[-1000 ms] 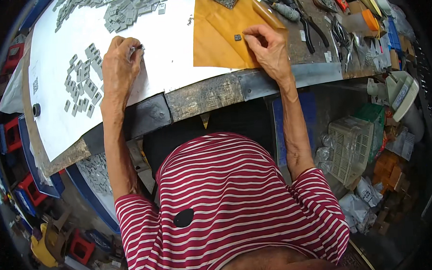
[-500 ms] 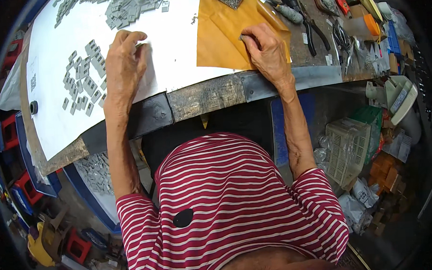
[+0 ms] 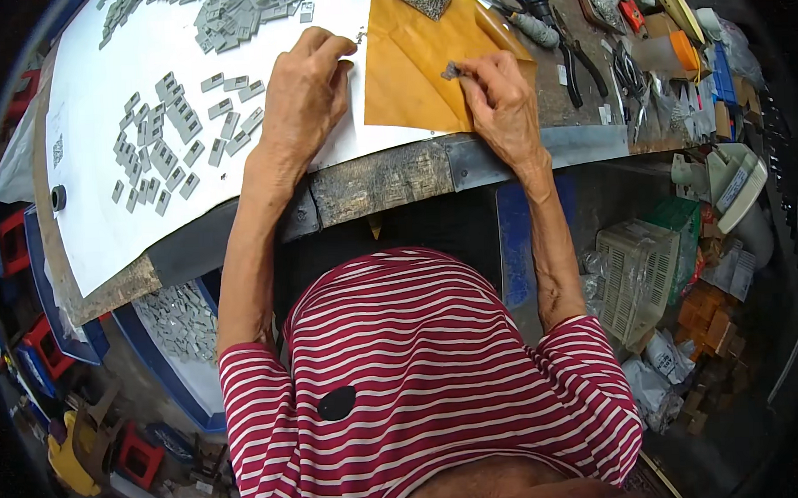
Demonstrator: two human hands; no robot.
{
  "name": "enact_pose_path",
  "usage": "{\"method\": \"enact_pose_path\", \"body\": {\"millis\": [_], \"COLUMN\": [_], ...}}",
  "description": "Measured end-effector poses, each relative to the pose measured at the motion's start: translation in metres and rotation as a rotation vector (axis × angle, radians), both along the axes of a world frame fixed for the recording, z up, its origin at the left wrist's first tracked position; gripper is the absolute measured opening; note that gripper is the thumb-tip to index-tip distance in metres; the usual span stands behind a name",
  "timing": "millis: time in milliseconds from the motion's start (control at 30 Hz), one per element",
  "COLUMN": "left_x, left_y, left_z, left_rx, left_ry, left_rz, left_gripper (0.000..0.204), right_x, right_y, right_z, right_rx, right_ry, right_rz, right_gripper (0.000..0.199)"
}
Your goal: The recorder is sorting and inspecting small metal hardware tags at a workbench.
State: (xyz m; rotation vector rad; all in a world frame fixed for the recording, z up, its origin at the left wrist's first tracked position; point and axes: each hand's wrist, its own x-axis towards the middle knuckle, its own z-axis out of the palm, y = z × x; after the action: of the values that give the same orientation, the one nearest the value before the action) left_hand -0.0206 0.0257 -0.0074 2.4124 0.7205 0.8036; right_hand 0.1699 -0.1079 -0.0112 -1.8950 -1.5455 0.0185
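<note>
Grey small part [image 3: 451,70] pinched in right hand [image 3: 500,111] fingers; left hand [image 3: 308,93] fingers curled on white sheet [image 3: 99,111].

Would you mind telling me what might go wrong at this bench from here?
The right hand pinches a tiny grey piece above the brown paper; it might slip and get lost. The left hand rests near the bench edge, so a nudge of the white sheet could tip loose grey pieces into the clutter below.

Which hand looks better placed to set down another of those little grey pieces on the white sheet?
Probably the left hand: it rests on the white sheet beside the grey pieces. The right hand is over the brown envelope, pinching a small part.
</note>
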Motion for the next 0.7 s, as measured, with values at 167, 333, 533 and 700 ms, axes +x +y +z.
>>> {"method": "enact_pose_path", "body": {"millis": [167, 333, 533, 700], "left_x": [0.0, -0.002, 0.002, 0.001], "left_y": [-0.002, -0.004, -0.004, -0.006], "left_z": [-0.006, -0.009, -0.01, -0.009], "left_rx": [0.035, 0.007, 0.008, 0.004], "left_ry": [-0.016, -0.024, -0.035, -0.028], "left_rz": [0.003, -0.006, -0.017, -0.022], "left_gripper": [0.014, 0.011, 0.011, 0.012], "right_x": [-0.005, 0.002, 0.005, -0.003], "right_y": [-0.011, -0.015, -0.017, -0.017], "right_z": [0.002, 0.005, 0.002, 0.003], "right_rx": [-0.033, -0.103, -0.045, -0.09], "right_ry": [-0.207, -0.332, -0.269, -0.278], "right_rz": [0.099, 0.059, 0.025, 0.117], "right_gripper": [0.021, 0.027, 0.032, 0.032]}}
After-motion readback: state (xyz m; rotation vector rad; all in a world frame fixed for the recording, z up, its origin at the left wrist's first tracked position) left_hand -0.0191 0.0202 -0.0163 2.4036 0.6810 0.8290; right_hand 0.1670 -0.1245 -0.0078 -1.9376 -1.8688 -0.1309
